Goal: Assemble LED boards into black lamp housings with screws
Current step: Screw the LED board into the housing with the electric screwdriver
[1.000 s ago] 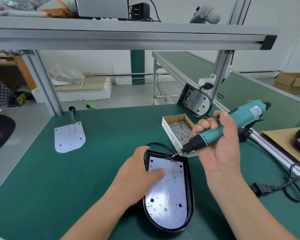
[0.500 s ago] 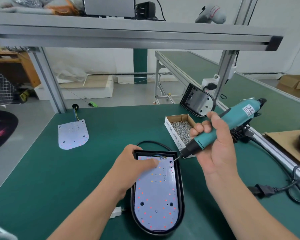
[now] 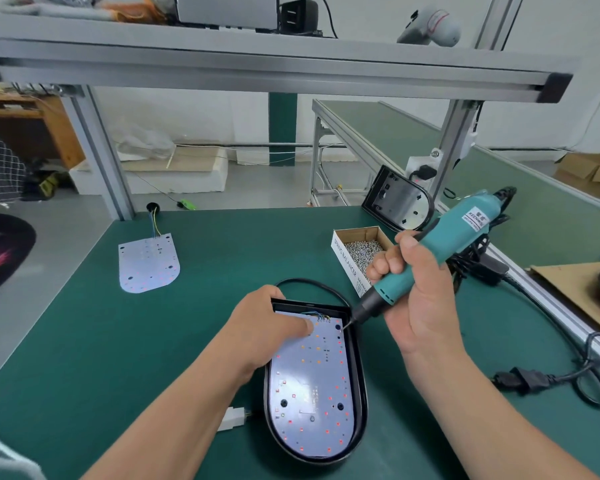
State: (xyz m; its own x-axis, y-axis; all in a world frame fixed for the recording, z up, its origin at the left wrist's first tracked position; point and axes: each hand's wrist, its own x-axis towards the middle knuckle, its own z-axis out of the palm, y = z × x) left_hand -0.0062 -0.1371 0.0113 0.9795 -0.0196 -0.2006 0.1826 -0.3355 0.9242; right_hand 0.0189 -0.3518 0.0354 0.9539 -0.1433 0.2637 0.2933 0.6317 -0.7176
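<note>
A black lamp housing [image 3: 359,403] lies in front of me on the green bench with a white LED board [image 3: 309,400] seated inside it. My left hand [image 3: 267,334] rests over the housing's far left corner, its thumb pressing down on the board. My right hand [image 3: 420,306] grips a teal electric screwdriver [image 3: 440,251]; the bit tip touches the board's far right corner. A cardboard box of screws [image 3: 361,249] stands just behind the housing. A second LED board [image 3: 148,263] with wires lies at the far left.
Another black housing [image 3: 399,206] leans against the frame post at the back right. The screwdriver's black cable and plug [image 3: 520,379] lie on the bench to the right. A white connector [image 3: 232,419] sits left of the housing. An aluminium shelf [image 3: 257,67] runs overhead.
The housing has been turned straighter, lengthwise to me, and my left thumb slid toward the board's far edge. The screwdriver tip came down from the housing's rim onto the board's far right corner.
</note>
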